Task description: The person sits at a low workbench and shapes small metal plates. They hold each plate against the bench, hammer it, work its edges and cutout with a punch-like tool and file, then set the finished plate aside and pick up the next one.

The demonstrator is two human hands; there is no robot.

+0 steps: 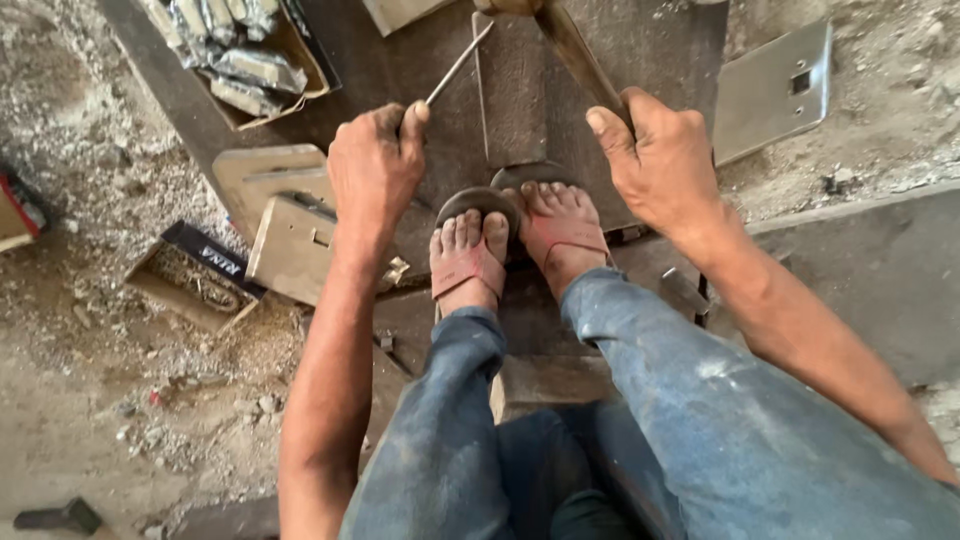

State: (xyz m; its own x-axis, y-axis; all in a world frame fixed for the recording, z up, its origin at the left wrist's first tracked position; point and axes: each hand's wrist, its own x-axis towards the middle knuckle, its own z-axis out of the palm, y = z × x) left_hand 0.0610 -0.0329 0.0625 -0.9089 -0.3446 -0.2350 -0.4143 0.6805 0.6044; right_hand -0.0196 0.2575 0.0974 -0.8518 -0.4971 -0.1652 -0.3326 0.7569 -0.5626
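head | cardboard box [290,45]: silvery packets [255,68] | hands: left [375,165] thin rod [458,66]

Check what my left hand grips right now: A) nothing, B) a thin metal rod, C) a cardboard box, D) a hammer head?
B: the left hand is closed round a thin metal rod that juts up and to the right over the dark metal plate.

The person wears dusty blue jeans [700,400] with pale smudges, and sandals [470,265] with red straps and dark soles. Both arms are bare, without sleeves.
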